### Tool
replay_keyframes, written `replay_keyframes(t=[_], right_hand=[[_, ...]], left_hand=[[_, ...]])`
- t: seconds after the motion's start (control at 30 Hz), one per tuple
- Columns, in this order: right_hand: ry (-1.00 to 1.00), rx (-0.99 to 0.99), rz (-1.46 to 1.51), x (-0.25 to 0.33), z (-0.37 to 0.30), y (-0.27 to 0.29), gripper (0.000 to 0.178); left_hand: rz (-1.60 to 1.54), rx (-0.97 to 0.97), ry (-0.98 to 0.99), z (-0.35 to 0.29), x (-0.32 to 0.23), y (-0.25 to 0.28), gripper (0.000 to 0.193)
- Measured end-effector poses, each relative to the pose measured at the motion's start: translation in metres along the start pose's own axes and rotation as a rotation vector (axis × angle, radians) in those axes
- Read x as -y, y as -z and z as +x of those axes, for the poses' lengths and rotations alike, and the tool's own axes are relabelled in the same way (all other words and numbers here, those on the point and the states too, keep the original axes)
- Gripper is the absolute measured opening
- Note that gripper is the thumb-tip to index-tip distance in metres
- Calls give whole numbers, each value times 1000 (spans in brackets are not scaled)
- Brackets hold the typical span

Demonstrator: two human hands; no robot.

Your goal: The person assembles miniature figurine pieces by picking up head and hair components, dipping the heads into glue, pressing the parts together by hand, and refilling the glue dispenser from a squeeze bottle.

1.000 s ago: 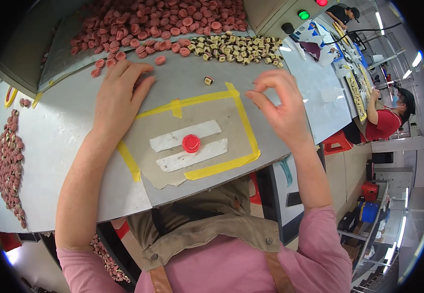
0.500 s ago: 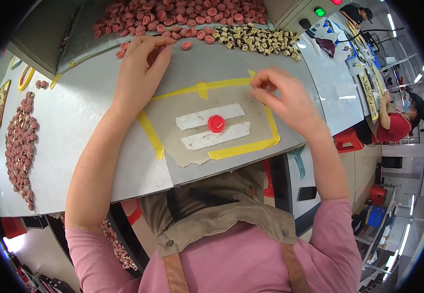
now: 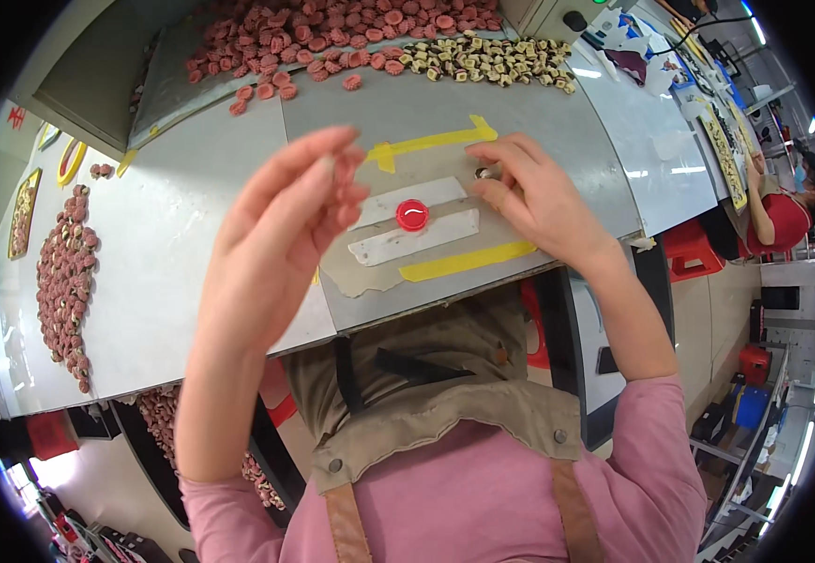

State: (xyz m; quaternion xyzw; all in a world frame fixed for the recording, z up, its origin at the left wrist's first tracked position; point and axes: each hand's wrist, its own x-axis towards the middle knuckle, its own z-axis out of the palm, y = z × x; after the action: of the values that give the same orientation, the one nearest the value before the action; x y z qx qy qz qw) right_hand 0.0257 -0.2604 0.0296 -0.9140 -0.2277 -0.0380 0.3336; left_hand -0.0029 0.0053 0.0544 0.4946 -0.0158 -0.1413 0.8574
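Observation:
My left hand (image 3: 271,230) is raised over the table, left of the white strips. Its fingers are curled toward the thumb and blurred; what they hold, if anything, I cannot make out. My right hand (image 3: 548,206) pinches a small dark-and-cream piece (image 3: 485,174) between thumb and fingertips, right of the strips. Between the upper white strip (image 3: 440,191) and the lower white strip (image 3: 379,250) sits a round red cap-like piece (image 3: 412,215). Yellow tape (image 3: 436,141) borders the beige sheet (image 3: 356,280) under them, partly hidden by my hands.
Pink fluted pieces (image 3: 332,28) are heaped at the back, beside a pile of cream-and-dark cubes (image 3: 492,64). Joined pink-and-cream pieces (image 3: 62,281) lie far left. A grey machine housing (image 3: 89,84) stands back left. At right, a person in red (image 3: 778,220) works at another table.
My left hand has moved from the pink pieces back toward me and the strips. My right hand has shifted slightly down, and the small piece in its fingertips now shows.

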Motion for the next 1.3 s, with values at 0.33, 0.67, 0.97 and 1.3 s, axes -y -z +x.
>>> replay_keyframes(t=[0.33,0.67,0.97,1.3], right_hand=[[169,115,-120,-10,8,2,20],[150,194,-174,5,18,3,14],[76,194,-137,11,23,-5,13],[229,129,-78,50,18,-38,15]], left_hand=[[-279,-65,-23,-19,48,20,37],[-383,-58,-61,-23,52,29,38],[-349,-33,-91,-27,53,37,36],[-249,-208,-93,-28,51,23,33]])
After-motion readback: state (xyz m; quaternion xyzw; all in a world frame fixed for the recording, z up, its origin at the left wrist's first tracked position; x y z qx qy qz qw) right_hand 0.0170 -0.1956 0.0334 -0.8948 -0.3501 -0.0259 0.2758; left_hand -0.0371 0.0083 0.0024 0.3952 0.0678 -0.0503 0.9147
